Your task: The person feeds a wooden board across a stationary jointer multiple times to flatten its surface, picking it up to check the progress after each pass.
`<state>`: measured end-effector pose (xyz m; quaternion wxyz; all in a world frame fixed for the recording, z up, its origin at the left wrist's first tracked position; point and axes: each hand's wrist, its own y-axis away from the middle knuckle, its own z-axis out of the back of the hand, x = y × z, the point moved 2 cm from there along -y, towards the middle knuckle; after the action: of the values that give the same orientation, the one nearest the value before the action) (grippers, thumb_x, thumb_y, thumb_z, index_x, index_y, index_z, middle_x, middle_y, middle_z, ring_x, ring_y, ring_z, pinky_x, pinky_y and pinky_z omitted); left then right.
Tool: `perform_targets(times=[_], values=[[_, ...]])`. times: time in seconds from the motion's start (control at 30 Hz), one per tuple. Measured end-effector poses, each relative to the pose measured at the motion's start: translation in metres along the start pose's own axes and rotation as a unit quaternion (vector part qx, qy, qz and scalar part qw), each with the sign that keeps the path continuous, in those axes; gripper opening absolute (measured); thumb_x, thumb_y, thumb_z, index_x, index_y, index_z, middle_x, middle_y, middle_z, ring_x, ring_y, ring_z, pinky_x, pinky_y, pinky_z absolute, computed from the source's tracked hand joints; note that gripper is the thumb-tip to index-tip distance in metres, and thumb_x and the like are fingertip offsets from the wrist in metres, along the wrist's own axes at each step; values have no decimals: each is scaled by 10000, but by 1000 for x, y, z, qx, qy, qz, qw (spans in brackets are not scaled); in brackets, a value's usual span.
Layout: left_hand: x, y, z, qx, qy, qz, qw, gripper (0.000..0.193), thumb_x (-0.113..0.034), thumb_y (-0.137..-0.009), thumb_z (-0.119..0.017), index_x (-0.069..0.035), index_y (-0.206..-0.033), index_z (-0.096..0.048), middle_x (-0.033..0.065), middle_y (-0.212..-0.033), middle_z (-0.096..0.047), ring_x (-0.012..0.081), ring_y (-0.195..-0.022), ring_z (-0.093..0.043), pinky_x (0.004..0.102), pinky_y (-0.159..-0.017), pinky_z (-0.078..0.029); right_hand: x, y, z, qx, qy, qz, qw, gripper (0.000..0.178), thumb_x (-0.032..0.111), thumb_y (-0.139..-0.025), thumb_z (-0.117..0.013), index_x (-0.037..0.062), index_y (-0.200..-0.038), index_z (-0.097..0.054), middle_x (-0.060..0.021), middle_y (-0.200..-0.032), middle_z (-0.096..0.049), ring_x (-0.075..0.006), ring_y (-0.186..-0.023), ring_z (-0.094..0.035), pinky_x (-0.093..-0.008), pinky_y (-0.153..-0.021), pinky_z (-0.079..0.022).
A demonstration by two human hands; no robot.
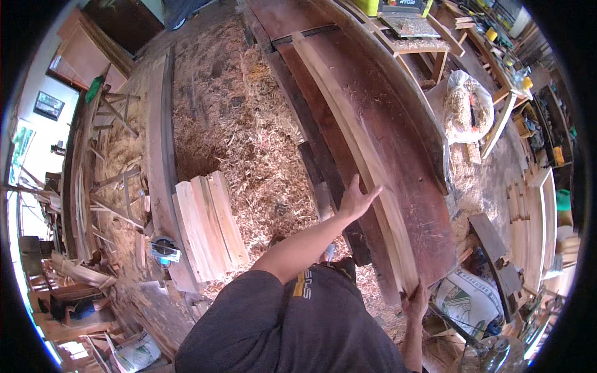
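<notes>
A long, pale squared wooden beam (395, 242) lies lengthwise on a dark reddish-brown wooden workbench (423, 211) before me. My left hand (358, 202) reaches across to the beam's left side, fingers stretched and apart, its fingertips at the beam's edge. At the near end of the beam, my right hand (415, 299) has its fingers wrapped round the end. Part of that hand's grip is hidden from view. The far end of the beam rests near a cross seam in the bench top.
Wood shavings (249, 137) cover the floor left of the bench. Several cut boards (208, 227) lean on a long plank (163, 155), with a blue power tool (165, 250) beside them. A bag of shavings (467, 107) and a white sack (471, 299) stand to the right.
</notes>
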<state>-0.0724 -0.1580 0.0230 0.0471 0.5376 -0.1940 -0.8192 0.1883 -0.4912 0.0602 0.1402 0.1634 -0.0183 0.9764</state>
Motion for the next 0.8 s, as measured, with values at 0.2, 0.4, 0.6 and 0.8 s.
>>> perform_targets(times=[0.2, 0.4, 0.6, 0.8], values=[[-3, 2, -25, 11, 71, -59, 996, 1151, -611, -853, -750, 118, -1553, -199, 353, -1557, -350, 408, -1472, -368, 446, -1194, -353, -43, 43, 13, 59, -78, -6, 995, 836, 191, -753, -778, -2, -1493, -441, -223, -1056, -691, -396, -818, -686, -468, -725, -563], [15, -21, -16, 5, 45, -60, 997, 983, -579, -879, -736, 67, -1513, -353, 300, -1454, -518, 401, -1369, -505, 451, -1154, -405, -42, 29, -5, 55, -110, -1, 992, 703, 253, -797, -766, -32, -1402, -546, -226, -1070, -688, -384, -839, -689, -437, -760, -561], [14, -55, 13, -44, 94, -94, 990, 758, -525, -906, -726, 2, -1409, -515, 211, -1364, -624, 319, -1316, -569, 401, -1086, -458, 18, -17, -11, 47, -249, -35, 967, 626, 136, -801, -765, -79, -1353, -562, -190, -991, -686, -248, -864, -663, -343, -741, -530], [-11, -78, 31, -47, 114, -100, 987, 728, -525, -917, -713, 18, -1375, -551, 213, -1346, -636, 331, -1277, -597, 410, -1061, -470, 14, -41, -41, -56, -216, 69, 972, 627, 159, -803, -765, -60, -1354, -563, -230, -1029, -701, -337, -901, -711, -405, -785, -561]])
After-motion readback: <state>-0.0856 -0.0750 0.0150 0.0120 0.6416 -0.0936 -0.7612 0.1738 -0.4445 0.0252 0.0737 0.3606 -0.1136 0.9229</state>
